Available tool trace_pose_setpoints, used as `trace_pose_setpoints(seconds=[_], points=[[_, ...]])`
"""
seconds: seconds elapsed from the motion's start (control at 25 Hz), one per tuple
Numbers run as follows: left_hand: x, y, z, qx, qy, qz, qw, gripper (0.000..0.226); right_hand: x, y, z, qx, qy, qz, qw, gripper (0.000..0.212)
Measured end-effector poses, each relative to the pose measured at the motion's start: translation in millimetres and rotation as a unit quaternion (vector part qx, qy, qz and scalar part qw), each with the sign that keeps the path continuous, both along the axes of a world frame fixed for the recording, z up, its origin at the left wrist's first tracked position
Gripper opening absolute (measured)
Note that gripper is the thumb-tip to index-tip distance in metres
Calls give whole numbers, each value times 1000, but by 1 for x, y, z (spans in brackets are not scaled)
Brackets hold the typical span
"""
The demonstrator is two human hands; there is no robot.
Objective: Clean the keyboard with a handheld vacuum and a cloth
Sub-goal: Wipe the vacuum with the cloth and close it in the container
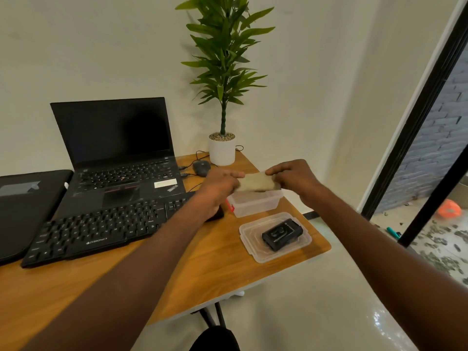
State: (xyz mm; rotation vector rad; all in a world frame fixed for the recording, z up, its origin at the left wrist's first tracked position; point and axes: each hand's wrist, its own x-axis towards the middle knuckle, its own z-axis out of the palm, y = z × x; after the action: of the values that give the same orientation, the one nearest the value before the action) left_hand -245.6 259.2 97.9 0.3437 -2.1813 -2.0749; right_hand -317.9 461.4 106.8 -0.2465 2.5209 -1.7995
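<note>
Both hands are up at centre-right of the frame, pulling a folded beige cloth (pixel 257 182) taut btwn them; left hand (pixel 219 184) pinches its left end, right hand (pixel 295 177) pinches its right end, hands apart w/ the cloth spanning the gap. Cloth hangs just above an open clear plastic box (pixel 254 205); the box lid (pixel 274 236) lies nearer the lower right, w/ a small black device on it, prob. the handheld vacuum (pixel 281 233), though too small to be sure. The keyboard (pixel 101 228) sits at left-centre, in front of the laptop (pixel 119 158), untouched right now; can't tell whether it's been vacuumed already; I'd guess the wiping is yet to come. Room-wise: table (pixel 177 287) edge runs close by the lid on the right, so little margin there; mouse (pixel 201 167) + plant pot (pixel 222 150) crowd the back corner; bare wood in the lower left gives the most space.
</note>
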Motion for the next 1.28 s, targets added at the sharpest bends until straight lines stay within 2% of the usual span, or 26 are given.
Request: trace_pose_setpoints(seconds=[0.04,0.12,0.28,0.36,0.44,0.6,0.68,0.76,0.84,0.96,1.08,1.2,1.28], points=[[-8,3,-3,-132,9,3,991,35,-6,-5,-2,80,52,-3,995,31],[-22,8,-9,-292,29,0,956,39,-14,-15,-5,184,120,5,975,34],[-40,13,-25,-455,21,5,890,28,-30,-31,-25,284,170,15,943,30],[-38,13,-31,-545,11,19,838,16,-32,-34,-38,381,197,33,903,20],[-34,11,-38,-596,-2,17,802,14,-34,-33,-46,474,222,29,852,15],[-24,0,-47,-610,-18,4,792,32,-37,-30,-48,538,206,28,817,37],[-22,1,-47,-621,-29,-16,783,41,-29,-27,-48,541,235,19,807,41],[-16,6,-48,-606,-9,-20,795,43,-12,-21,-47,495,277,-1,824,40],[2,11,-55,-564,69,22,823,36,10,-10,-48,410,303,0,860,34],[41,19,-75,-512,156,56,843,31,47,15,-48,321,285,78,900,25],[64,18,-96,-496,178,28,849,30,69,41,-49,301,239,174,907,24],[70,10,-105,-529,209,20,822,40,75,55,-60,366,162,231,887,34],[70,11,-106,-545,200,11,814,52,79,58,-68,370,134,244,886,45]])
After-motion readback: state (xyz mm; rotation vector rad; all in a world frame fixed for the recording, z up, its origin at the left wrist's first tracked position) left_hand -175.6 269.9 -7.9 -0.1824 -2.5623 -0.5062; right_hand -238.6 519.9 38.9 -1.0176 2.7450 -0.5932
